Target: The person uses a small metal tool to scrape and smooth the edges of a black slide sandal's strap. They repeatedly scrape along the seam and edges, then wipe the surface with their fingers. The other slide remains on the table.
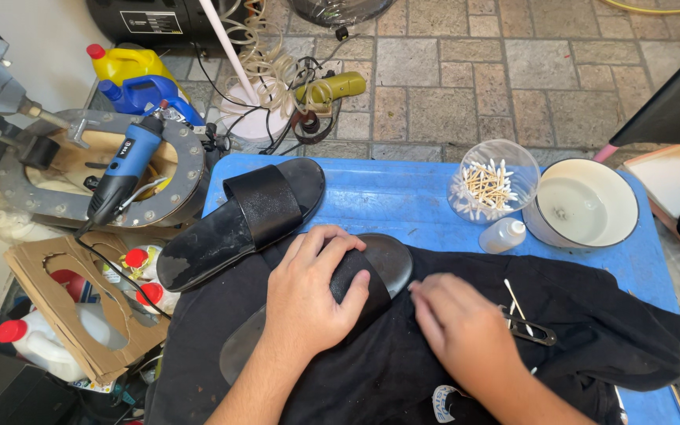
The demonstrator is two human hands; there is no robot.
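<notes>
- left hand (pixel 308 295) lies on the black rubber slide sandal (pixel 379 271), fingers curled over its strap, on the black cloth (pixel 592 315) over the blue table (pixel 403 197).
- right hand (pixel 462 330) presses flat on the cloth beside it, fingers together; it looks like wiping.
- a steady hold on the sandal seems needed.

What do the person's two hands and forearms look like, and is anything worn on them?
Both the left hand and the right hand are bare: no gloves, rings, watch or bracelet show. The forearms are bare too, with no sleeve reaching into view. The fingernails are short and unpainted. The right hand looks slightly blurred, so fine detail there cannot be told.
</notes>
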